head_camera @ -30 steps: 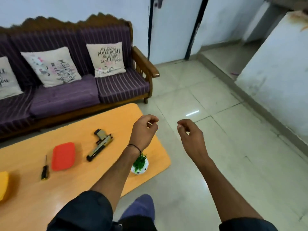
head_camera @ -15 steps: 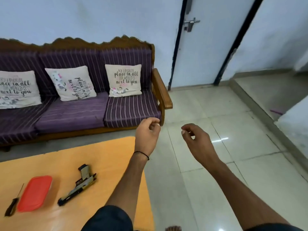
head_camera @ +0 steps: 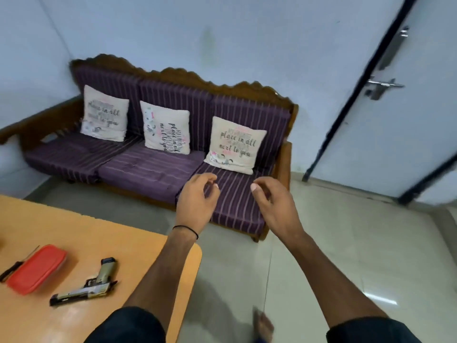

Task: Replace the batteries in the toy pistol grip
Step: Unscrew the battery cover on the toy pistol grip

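While the black, silver and tan toy pistol (head_camera: pixel 86 290) lies on its side near the right end of the orange wooden table (head_camera: pixel 99 233), with its tan grip pointing away from the person and its barrel pointing left, neither hand touches it. Just to its left sits a flat red plastic box (head_camera: pixel 37 269) with rounded corners, and a black-handled screwdriver (head_camera: pixel 11 269) lies against the box's far left side, its thin shaft running along the box's edge. The left hand (head_camera: pixel 195 204) is raised in the air beyond the table's right edge, its fingers loosely curled and holding nothing, with a thin black band (head_camera: pixel 185 229) round the wrist and the forearm crossing above the table corner. The right hand (head_camera: pixel 277 206) hangs beside it, a little apart, fingers likewise slack and empty. Behind both hands stands a purple striped sofa (head_camera: pixel 148 172) with a carved wooden frame, carrying three pale printed cushions (head_camera: pixel 235 144). To the right is a white door (head_camera: pixel 408 132) with a metal handle (head_camera: pixel 382 85). A bare foot (head_camera: pixel 263 326), blurred, shows on the pale tiled floor (head_camera: pixel 358 256) below.
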